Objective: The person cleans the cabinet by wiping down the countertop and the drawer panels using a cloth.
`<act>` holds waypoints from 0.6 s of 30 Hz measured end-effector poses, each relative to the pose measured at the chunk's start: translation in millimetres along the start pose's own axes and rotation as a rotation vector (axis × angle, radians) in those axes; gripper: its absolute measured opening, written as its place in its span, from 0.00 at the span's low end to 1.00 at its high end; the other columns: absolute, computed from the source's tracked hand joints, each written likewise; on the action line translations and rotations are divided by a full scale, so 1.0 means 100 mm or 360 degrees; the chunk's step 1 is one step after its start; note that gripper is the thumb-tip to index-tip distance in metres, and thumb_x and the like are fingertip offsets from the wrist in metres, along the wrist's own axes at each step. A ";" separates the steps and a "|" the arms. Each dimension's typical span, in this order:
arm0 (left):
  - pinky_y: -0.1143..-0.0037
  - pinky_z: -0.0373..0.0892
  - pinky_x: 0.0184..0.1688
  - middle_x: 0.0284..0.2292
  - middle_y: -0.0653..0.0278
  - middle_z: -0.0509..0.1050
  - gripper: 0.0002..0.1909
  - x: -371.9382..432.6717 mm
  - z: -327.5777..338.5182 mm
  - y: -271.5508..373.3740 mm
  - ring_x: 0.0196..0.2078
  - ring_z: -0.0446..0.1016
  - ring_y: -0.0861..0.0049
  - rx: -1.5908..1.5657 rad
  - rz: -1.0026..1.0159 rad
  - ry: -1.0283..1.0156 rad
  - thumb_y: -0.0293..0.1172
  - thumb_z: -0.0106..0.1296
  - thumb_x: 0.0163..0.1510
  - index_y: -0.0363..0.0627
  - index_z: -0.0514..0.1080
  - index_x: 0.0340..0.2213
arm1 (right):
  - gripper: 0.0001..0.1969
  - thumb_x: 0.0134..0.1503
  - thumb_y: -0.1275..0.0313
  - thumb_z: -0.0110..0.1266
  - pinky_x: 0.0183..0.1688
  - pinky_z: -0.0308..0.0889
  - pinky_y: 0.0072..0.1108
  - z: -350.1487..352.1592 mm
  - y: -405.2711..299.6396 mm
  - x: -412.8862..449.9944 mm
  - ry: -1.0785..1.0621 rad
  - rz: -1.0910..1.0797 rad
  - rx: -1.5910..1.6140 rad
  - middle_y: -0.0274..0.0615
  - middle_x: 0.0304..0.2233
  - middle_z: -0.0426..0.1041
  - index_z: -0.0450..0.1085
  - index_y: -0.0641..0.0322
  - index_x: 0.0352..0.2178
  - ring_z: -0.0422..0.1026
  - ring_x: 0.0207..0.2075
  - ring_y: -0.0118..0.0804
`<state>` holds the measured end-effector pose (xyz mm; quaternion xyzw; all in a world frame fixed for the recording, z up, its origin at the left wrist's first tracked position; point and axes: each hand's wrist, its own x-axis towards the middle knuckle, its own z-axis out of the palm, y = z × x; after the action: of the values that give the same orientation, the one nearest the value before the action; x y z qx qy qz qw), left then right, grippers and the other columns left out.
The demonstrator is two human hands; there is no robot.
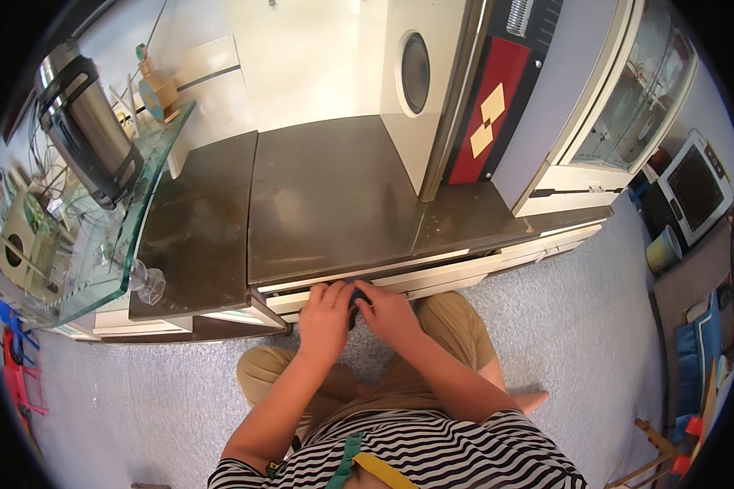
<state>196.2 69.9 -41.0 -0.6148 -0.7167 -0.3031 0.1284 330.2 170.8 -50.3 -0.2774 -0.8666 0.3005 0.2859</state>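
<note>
At the front edge of a low cabinet with a dark top [324, 202], both hands meet on a small dark blue and black object [357, 294], mostly covered by the fingers. My left hand [327, 315] grips it from the left, its fingertips at the cabinet's drawer front [440, 272]. My right hand [385, 310] holds it from the right with thumb and fingers. The white drawer front stands slightly out, leaving a narrow dark gap below the dark top. What the object is cannot be made out.
A glass shelf [140, 226] with a steel kettle-like appliance [88, 128] juts out at the left. A white speaker [413, 79] stands at the back of the dark top. A glass-door cabinet [630, 104] is at the right. Crossed legs [459, 324] rest on the grey floor [563, 324].
</note>
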 end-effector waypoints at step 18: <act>0.64 0.70 0.52 0.47 0.58 0.77 0.27 -0.18 -0.33 -0.18 0.47 0.71 0.55 0.0169 -0.0159 0.0010 0.19 0.65 0.41 0.42 0.76 0.47 | 0.21 0.61 0.69 0.55 0.38 0.74 0.40 0.39 -0.23 0.06 -0.0235 -0.0166 -0.0093 0.51 0.37 0.78 0.69 0.59 0.56 0.78 0.36 0.54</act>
<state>176.7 34.3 -29.9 -0.5697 -0.7611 -0.2726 0.1477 293.4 145.1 -57.7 -0.2172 -0.9070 0.2792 0.2283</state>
